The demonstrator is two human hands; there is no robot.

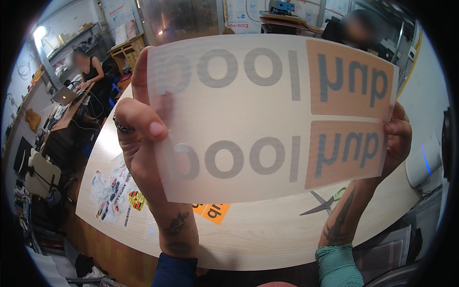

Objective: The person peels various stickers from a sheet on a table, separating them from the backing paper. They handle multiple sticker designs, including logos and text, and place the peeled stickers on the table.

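Observation:
A translucent sticker sheet (234, 112) is held up in front of me, stretched between both hands. Grey letters and two orange rounded rectangles show through it, mirrored. At its left edge my left hand (141, 126) grips it, thumb on the near face and fingers partly behind; a ring is on one finger. My right hand (399, 131) pinches the right edge. Beneath the sheet, scissors (315, 208) with a green handle lie spread on the table, near my right forearm. Orange stickers (215, 213) with dark lettering lie beside my left forearm, partly covered by the sheet.
On the pale wooden table (267, 239), colourful stickers and clear plastic (112, 193) lie at the left. A white rounded device (423, 162) with a blue light stands right. One person sits by a laptop (65, 95) far left; another is behind the sheet, back right.

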